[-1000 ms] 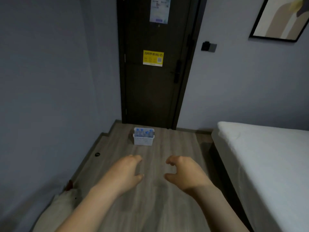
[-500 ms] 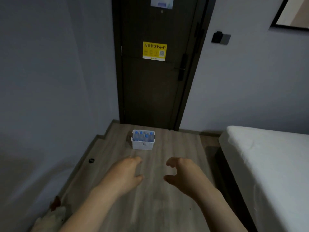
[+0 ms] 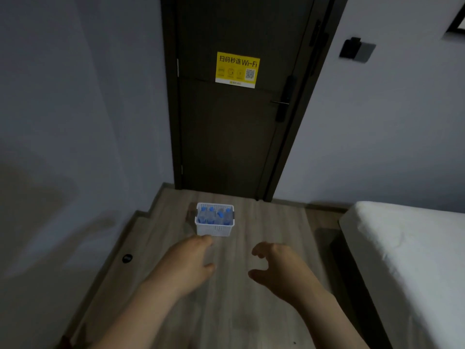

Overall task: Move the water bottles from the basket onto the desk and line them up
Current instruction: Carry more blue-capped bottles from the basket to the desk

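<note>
Left hand [image 3: 187, 264] empty, white basket [image 3: 214, 229], blue-capped water bottles [image 3: 214, 216] upright

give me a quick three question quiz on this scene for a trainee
1. True or false: the water bottles stand inside the white basket.
2. Pick one: the basket sits on A) a chair, B) the wooden floor, C) a desk.
3. Short answer: what do the left hand and the right hand hold?

Key: 1 true. 2 B, in front of the dark door. 3 nothing; both hands are empty, fingers loosely curled, short of the basket.
</note>
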